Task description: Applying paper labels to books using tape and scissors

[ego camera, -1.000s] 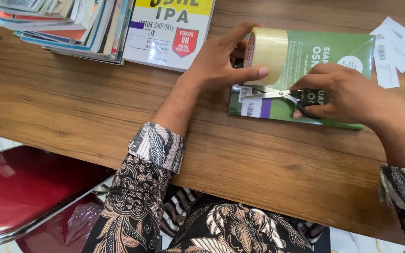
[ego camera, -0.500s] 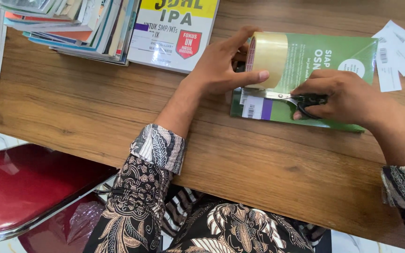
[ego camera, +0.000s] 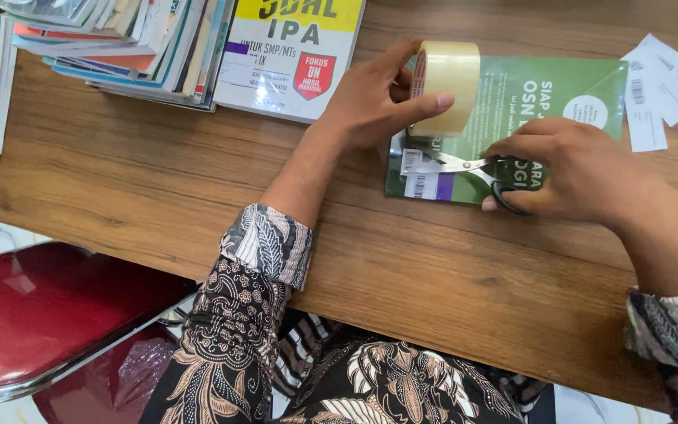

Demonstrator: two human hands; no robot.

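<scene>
Two hands are seen at work over a green book (ego camera: 512,102) lying flat on a wooden table (ego camera: 158,180). A roll of clear packing tape (ego camera: 447,86) is gripped by the left hand (ego camera: 370,102), thumb laid across its outer face and fingers curled behind it; the roll is held upright on its edge at the book's left end. A pair of scissors (ego camera: 472,169) is held by the right hand (ego camera: 582,173), fingers closed through the black handles, the metal blades parted a little and pointed left, just below the roll and above the book's lower left corner. Whether tape lies between the blades cannot be told.

Beyond the book's right end, several small white paper slips (ego camera: 661,86) are scattered on the table. To the left of the left hand, a white and yellow workbook (ego camera: 284,55) is laid beside a stack of books (ego camera: 119,39). Below the table edge, patterned sleeves and a red chair seat (ego camera: 49,306) are visible.
</scene>
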